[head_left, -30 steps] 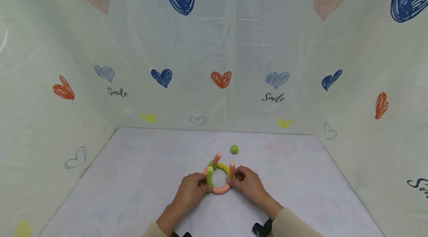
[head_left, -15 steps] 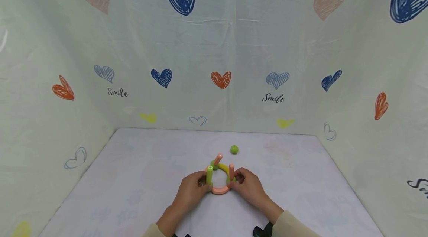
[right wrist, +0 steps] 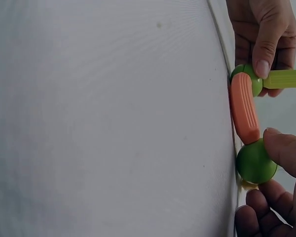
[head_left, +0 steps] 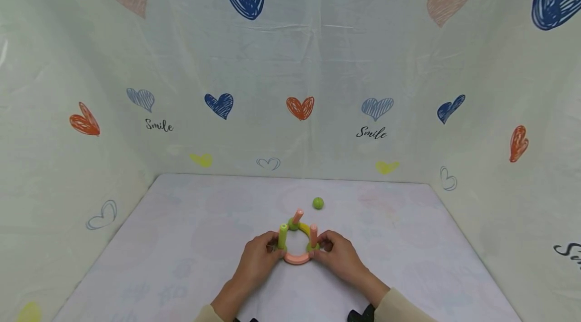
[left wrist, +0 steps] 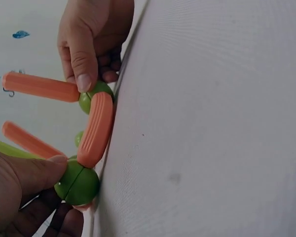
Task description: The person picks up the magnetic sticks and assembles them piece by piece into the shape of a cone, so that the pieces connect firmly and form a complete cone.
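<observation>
A ring of curved toy pieces joined by green balls rests on the table, with a pink curved piece [head_left: 297,259] at the front and a yellow curved piece [head_left: 304,229] behind. My left hand [head_left: 258,256] pinches the left green ball [left wrist: 77,184], from which a light green rod [head_left: 283,236] stands up. On the other side, my right hand [head_left: 338,256] grips the right green ball [right wrist: 256,162] between thumb and fingers. A pink rod [head_left: 313,235] rises from that ball. Another pink rod [head_left: 297,216] leans out of the far green ball [head_left: 293,224].
A loose green ball [head_left: 318,203] lies beyond the ring on the white-covered table [head_left: 204,221]. A pale curtain [head_left: 290,69] printed with hearts encloses the back and sides. Black wrist gear [head_left: 361,314] shows by the right sleeve.
The ring has turned slightly between the hands: its far ball has shifted right, while the front piece and the two held rods have moved a little left. Both hands keep their hold.
</observation>
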A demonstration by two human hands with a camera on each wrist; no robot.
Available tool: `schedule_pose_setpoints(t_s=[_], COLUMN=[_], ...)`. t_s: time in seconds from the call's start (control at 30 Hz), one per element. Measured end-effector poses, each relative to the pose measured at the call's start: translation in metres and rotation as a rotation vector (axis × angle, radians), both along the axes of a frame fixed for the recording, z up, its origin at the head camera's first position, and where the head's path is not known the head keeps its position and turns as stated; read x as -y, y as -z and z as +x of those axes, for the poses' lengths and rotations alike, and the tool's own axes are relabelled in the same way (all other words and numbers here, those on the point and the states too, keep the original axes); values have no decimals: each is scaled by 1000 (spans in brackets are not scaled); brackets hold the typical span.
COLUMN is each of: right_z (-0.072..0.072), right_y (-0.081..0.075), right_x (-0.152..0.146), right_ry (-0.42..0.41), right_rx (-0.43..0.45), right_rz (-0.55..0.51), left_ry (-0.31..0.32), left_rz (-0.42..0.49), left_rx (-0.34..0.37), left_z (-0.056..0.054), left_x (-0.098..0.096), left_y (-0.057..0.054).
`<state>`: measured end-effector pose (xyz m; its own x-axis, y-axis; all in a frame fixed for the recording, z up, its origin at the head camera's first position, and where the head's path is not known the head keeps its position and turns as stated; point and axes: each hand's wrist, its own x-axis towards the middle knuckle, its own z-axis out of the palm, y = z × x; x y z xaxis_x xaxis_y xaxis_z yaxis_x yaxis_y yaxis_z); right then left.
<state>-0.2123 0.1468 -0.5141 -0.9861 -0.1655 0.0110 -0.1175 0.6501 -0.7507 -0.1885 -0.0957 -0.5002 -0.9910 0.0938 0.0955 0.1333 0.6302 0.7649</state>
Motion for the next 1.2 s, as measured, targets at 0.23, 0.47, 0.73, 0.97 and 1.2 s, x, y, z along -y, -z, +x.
schedule_pose_setpoints(t_s=[0.23,0.47,0.73,0.97,1.2], right_z=[4,5,5,3,-4], right_y=[-1,-3,-7,-6,-4], right_x=[-2,-4,-6,-6,-8], right_ry=[-30,-61,-66,-43,7], right_rx=[-8,29,77,70,61], right_rz=[11,0,-50,-81,-113], left_ry=[-26,-27,-22,-21,-21], left_rz=[19,26,41,33,33], left_rx=[41,46,40,35,42], left_z=[-2,-1,-1,-1,-1], left_x=[0,-1,0,0,0], left_y=[-2,-2,-3,-3,-2])
